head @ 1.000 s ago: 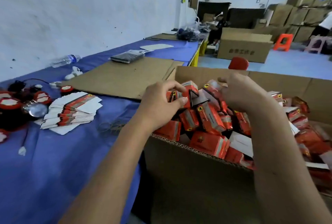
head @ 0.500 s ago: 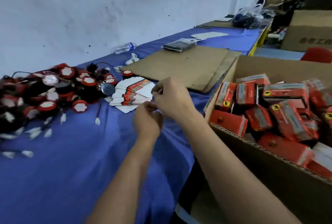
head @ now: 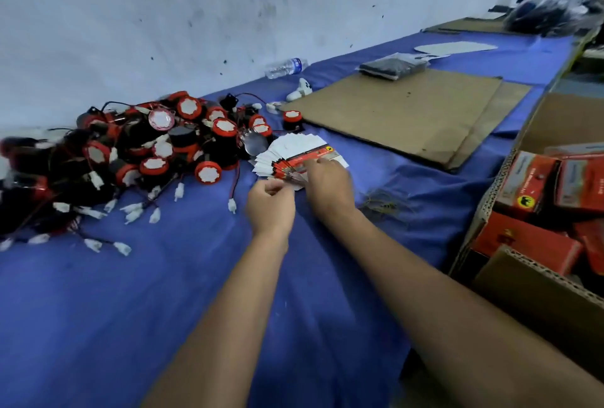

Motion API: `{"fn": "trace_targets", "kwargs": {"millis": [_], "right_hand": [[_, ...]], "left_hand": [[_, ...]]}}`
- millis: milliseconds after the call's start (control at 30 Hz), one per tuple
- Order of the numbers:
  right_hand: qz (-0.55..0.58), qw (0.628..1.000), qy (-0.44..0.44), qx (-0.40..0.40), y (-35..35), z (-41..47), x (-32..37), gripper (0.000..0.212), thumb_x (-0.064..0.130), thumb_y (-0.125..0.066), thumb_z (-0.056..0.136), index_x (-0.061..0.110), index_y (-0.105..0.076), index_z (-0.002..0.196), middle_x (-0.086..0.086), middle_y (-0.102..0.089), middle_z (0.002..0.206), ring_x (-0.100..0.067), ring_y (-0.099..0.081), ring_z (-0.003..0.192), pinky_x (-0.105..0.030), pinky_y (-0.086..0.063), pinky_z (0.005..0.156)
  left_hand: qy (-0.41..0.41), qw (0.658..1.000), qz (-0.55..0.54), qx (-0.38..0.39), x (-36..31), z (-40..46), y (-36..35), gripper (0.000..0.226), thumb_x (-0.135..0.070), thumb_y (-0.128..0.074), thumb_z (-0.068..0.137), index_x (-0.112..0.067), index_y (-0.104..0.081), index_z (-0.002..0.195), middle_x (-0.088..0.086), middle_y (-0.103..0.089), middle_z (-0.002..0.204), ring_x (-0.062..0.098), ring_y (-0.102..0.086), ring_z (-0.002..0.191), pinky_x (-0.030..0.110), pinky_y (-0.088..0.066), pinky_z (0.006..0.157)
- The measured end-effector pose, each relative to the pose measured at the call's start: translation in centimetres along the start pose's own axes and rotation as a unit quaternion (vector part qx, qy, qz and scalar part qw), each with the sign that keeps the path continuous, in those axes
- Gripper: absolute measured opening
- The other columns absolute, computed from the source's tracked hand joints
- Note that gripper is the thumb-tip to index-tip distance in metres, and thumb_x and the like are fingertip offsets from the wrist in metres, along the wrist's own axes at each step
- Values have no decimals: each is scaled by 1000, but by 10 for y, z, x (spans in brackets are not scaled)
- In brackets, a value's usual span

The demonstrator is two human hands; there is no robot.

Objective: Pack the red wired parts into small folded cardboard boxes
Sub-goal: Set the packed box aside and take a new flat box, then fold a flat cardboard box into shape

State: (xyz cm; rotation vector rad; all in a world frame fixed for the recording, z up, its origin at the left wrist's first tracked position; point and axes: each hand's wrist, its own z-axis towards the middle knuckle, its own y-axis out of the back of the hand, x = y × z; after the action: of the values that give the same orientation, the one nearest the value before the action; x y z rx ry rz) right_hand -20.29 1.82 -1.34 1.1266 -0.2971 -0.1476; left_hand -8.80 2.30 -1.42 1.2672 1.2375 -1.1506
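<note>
A heap of red and black round wired parts point(head: 157, 152) with white plugs lies on the blue cloth at the left. Just right of it sits a fanned stack of flat red and white box blanks point(head: 294, 147). My left hand point(head: 269, 203) is curled at the stack's near edge and pinches the blanks there. My right hand point(head: 328, 186) lies over the stack's near right side, its fingertips bent onto the top red blank. At the right edge, an open brown carton point(head: 483, 221) holds several packed red boxes point(head: 523, 178).
A flat brown cardboard sheet point(head: 408, 113) lies behind the stack, with a black packet point(head: 390, 65) on its far edge. A water bottle point(head: 286, 67) rests against the wall. A thin tangle of bands point(head: 382, 204) lies right of my right wrist. A plastic bag point(head: 555, 11) sits far back.
Both hands left the carton of packed boxes and swung left to the stack of flat blanks. My view turned left and down with them.
</note>
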Motion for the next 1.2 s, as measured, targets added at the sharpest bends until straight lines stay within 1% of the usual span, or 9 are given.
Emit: {"fn": "trace_targets", "kwargs": {"millis": [267, 400, 500, 600, 700, 833, 933, 1100, 1200], "right_hand": [[167, 983, -1, -77, 37, -65, 41, 18, 32, -62, 93, 16, -71, 97, -7, -74, 92, -32, -66, 88, -39, -49, 70], [236, 966, -10, -105, 51, -75, 70, 18, 29, -62, 90, 19, -74, 98, 1, -76, 93, -25, -69, 90, -40, -53, 75], [280, 956, -25, -83, 55, -79, 85, 20, 30, -64, 87, 24, -76, 102, 5, -76, 93, -21, -70, 89, -38, -55, 76], [271, 960, -34, -66, 57, -80, 82, 17, 27, -62, 88, 23, -75, 98, 4, -76, 90, -22, -69, 86, -38, -54, 76], [187, 979, -13, -74, 58, -79, 77, 16, 20, -52, 90, 15, -68, 87, -4, -72, 87, -33, -63, 81, -38, -49, 65], [135, 987, -22, -88, 58, -80, 76, 20, 6, -52, 87, 12, -66, 100, -8, -68, 100, -33, -60, 90, -37, -37, 63], [156, 973, -24, -168, 63, -83, 81, 20, 0, -54, 88, 7, -67, 100, -10, -67, 100, -34, -59, 93, -37, -32, 67], [247, 930, 66, -263, 74, -87, 111, 17, -10, -59, 78, 0, -66, 89, -14, -65, 89, -36, -58, 82, -44, -44, 66], [346, 893, 193, -214, 70, -95, 145, 8, -8, -57, 81, -1, -60, 80, -12, -59, 82, -33, -54, 75, -48, -46, 61]], "left_hand": [[151, 963, -208, 80, -10, 0, 36, 41, -40, -58, 104, -5, -72, 119, 15, -75, 112, 23, -71, 91, 29, -59, 72], [163, 963, -191, 96, -15, -4, 50, 34, -37, -50, 106, -16, -73, 93, 0, -74, 78, 14, -68, 67, 21, -53, 52], [143, 980, -127, 63, -17, -3, 57, 32, -27, -48, 103, -17, -70, 83, -3, -70, 66, 16, -65, 65, 24, -49, 56], [60, 992, 106, -4, -14, 3, 65, 38, -33, -47, 103, -6, -74, 112, 15, -74, 105, 33, -68, 98, 33, -46, 74], [-30, 973, 212, -81, -13, 4, 69, 42, -41, -50, 103, -4, -68, 94, 16, -70, 94, 40, -64, 103, 35, -37, 67], [0, 996, -5, -90, -19, 0, 65, 46, -48, -55, 99, -5, -61, 80, 14, -71, 89, 38, -69, 95, 46, -57, 78], [-40, 990, -11, -135, -25, -9, 72, 47, -55, -58, 98, -18, -50, 70, -2, -59, 72, 26, -61, 79, 35, -48, 67], [-34, 967, -227, 108, -37, -16, 101, 64, -56, -66, 93, -5, -58, 129, 12, -71, 117, 17, -71, 108, 36, -56, 86], [-103, 952, -267, 104, -42, -17, 139, 45, -40, -75, 85, -16, -52, 115, -2, -64, 84, 10, -65, 78, 27, -55, 71]]}}
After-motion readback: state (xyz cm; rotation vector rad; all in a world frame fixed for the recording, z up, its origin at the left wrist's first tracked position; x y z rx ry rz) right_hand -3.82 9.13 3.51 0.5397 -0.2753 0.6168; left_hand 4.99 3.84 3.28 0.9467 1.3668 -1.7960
